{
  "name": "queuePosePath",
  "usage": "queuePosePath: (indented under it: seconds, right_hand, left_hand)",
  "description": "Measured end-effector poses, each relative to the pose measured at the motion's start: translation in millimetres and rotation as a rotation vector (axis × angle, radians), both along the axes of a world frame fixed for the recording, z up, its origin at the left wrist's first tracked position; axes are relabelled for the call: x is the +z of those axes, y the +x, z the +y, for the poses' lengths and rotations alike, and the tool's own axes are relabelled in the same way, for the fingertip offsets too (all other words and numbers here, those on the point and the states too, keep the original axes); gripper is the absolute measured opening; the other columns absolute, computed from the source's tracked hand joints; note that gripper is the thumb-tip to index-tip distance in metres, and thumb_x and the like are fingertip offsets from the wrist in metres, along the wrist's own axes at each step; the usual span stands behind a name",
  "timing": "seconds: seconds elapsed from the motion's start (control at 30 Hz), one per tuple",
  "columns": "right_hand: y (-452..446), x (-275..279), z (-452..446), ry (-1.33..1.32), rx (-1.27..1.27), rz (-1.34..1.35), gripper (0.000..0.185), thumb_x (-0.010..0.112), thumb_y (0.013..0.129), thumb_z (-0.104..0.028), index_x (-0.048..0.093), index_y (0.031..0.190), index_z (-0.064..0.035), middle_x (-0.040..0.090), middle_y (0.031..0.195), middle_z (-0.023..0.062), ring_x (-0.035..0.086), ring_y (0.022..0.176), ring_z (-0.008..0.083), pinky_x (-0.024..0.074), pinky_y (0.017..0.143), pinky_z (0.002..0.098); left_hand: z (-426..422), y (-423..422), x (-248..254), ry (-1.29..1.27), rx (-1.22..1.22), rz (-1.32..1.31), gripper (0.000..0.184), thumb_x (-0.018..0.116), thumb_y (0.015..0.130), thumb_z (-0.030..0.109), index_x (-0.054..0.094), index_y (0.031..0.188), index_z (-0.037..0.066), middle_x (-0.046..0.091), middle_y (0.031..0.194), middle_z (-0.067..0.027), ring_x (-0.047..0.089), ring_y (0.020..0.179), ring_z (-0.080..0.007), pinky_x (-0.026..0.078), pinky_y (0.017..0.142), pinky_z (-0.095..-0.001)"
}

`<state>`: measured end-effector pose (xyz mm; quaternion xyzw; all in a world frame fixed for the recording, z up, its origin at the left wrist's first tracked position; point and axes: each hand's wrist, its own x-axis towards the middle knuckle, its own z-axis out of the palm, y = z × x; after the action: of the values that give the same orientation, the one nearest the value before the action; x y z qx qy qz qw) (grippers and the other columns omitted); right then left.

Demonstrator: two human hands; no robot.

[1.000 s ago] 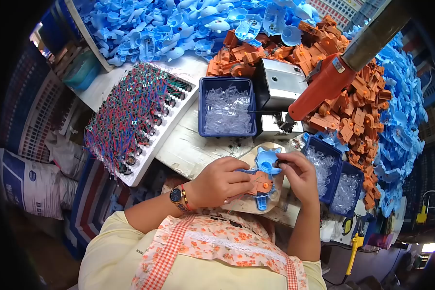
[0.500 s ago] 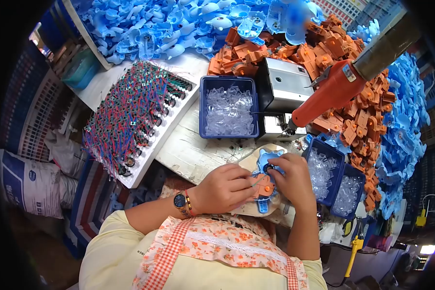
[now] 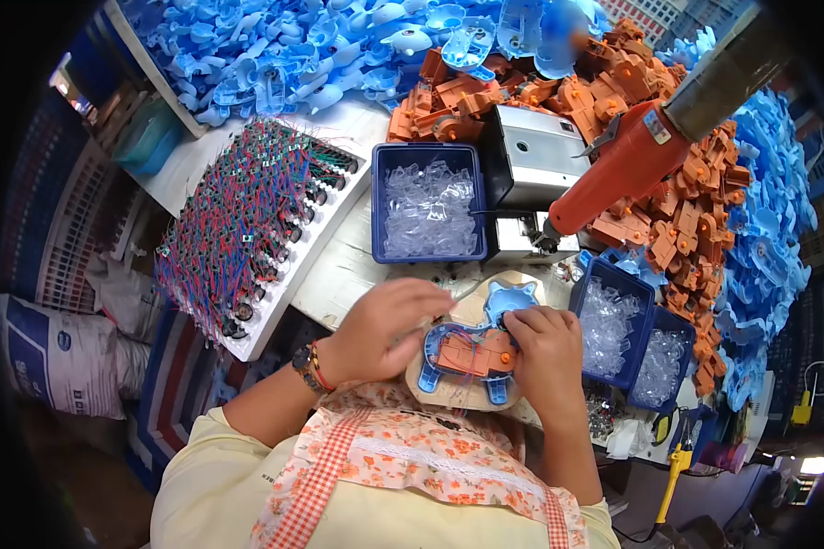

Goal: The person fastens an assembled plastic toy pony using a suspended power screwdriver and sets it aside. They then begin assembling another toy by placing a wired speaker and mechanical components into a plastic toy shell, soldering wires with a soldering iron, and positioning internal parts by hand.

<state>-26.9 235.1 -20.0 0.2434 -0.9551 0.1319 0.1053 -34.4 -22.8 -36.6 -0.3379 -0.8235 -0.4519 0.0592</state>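
Observation:
A blue plastic toy shell half (image 3: 508, 297) lies hollow side up on a pale board (image 3: 458, 395) before me. Inside its body sits an orange gearbox (image 3: 474, 355) with thin wires across the top. My right hand (image 3: 547, 348) grips the shell's right side near the neck, its fingertips by a small dark part they mostly cover. My left hand (image 3: 386, 322), slightly blurred, hovers just left of the shell with fingers outstretched and nothing visible in it.
A white foam tray of wired parts (image 3: 288, 297) stands at left. Blue bins (image 3: 377, 206) hold clear plastic pieces. An orange-red electric screwdriver (image 3: 613, 169) hangs over a metal box (image 3: 542, 156). Blue shells (image 3: 339, 50) and orange gearboxes (image 3: 687, 224) are heaped behind.
My left hand has left the gearbox and moved up and left, its fingers opening. The shell's body and the wires are now uncovered. My right hand stays at the shell's neck.

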Motion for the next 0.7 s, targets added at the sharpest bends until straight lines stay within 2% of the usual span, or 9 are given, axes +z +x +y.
queuePosePath:
  seconds: [0.03,0.07,0.17,0.2,0.3,0.4,0.53,0.6,0.7]
  right_hand:
    - [0,0,0,-0.001,-0.004,0.0,0.024,0.064,0.075,-0.008,0.072,0.098,-0.0041,0.07,0.099,0.0056,0.062,0.099,0.0239,0.0414,0.091,0.0417]
    - [1,-1,-1,-0.002,-0.006,0.0,0.025,0.064,0.075,-0.008,0.072,0.098,-0.0042,0.07,0.099,0.0059,0.062,0.1,0.0245,0.0413,0.091,0.042]
    - [3,-5,0,-0.014,0.006,0.009,0.026,0.063,0.075,-0.006,0.072,0.099,-0.0046,0.069,0.1,0.0067,0.061,0.103,0.0261,0.0408,0.092,0.0432]
    - [2,-6,2,-0.02,0.012,0.017,0.026,0.063,0.075,-0.005,0.072,0.1,-0.0048,0.069,0.1,0.007,0.061,0.104,0.0267,0.0407,0.093,0.0436]
    - [1,-6,6,-0.076,0.037,-0.005,0.029,0.062,0.074,-0.002,0.072,0.101,-0.0055,0.069,0.101,0.0074,0.06,0.105,0.0275,0.0407,0.093,0.0447]
    - [1,-4,9,-0.09,0.052,-0.016,0.032,0.063,0.072,0.0,0.071,0.103,-0.0056,0.069,0.1,0.0086,0.06,0.104,0.0282,0.0414,0.093,0.0449]
    - [-2,8,3,-0.15,0.051,-0.007,0.027,0.066,0.076,-0.005,0.07,0.103,-0.004,0.069,0.098,0.0102,0.06,0.099,0.0303,0.0419,0.091,0.0441]
    - [-2,20,-10,-0.249,0.039,0.035,0.026,0.069,0.078,-0.011,0.069,0.104,-0.0033,0.068,0.095,0.0115,0.06,0.097,0.0313,0.0419,0.09,0.044]
    - [1,33,-35,-0.33,0.172,-0.056,0.031,0.073,0.08,-0.019,0.067,0.105,-0.0023,0.066,0.092,0.0125,0.06,0.093,0.032,0.0418,0.089,0.0441]
  left_hand:
    - [-3,-3,0,0.016,0.036,-0.069,0.05,0.056,0.073,0.005,0.062,0.122,0.004,0.062,0.121,-0.0181,0.059,0.112,-0.0371,0.047,0.097,-0.0452]
    - [-6,-4,-3,-0.057,0.034,-0.1,0.045,0.056,0.078,0.006,0.061,0.124,0.003,0.062,0.121,-0.0185,0.059,0.11,-0.0359,0.047,0.097,-0.0425]
    - [-8,-9,-10,-0.173,-0.068,-0.204,0.042,0.057,0.084,0.01,0.06,0.126,0.003,0.063,0.12,-0.0179,0.06,0.11,-0.0342,0.047,0.097,-0.0415]
    - [-6,-8,-9,-0.188,-0.039,-0.289,0.037,0.061,0.086,0.011,0.062,0.122,0.003,0.065,0.115,-0.0167,0.063,0.106,-0.0322,0.049,0.095,-0.04]
    - [-3,-8,-18,0.003,0.027,-0.433,0.033,0.065,0.083,0.009,0.066,0.115,0.002,0.068,0.106,-0.0157,0.065,0.099,-0.0309,0.051,0.09,-0.0392]
    - [-1,-10,-20,0.071,0.036,-0.355,0.028,0.069,0.079,0.006,0.069,0.107,0.003,0.07,0.098,-0.0138,0.067,0.091,-0.0274,0.053,0.082,-0.0376]
    - [0,-13,-12,-0.025,0.03,-0.151,0.026,0.069,0.077,0.004,0.069,0.103,0.004,0.07,0.095,-0.0118,0.067,0.086,-0.0243,0.053,0.078,-0.0362]
    - [0,-14,-8,-0.055,0.033,-0.12,0.025,0.069,0.076,0.003,0.069,0.101,0.005,0.069,0.094,-0.0109,0.067,0.085,-0.023,0.053,0.078,-0.035]
    - [-1,-13,-5,-0.009,0.029,-0.237,0.026,0.069,0.077,0.003,0.067,0.103,0.004,0.068,0.09,-0.009,0.066,0.086,-0.0198,0.053,0.078,-0.0335]
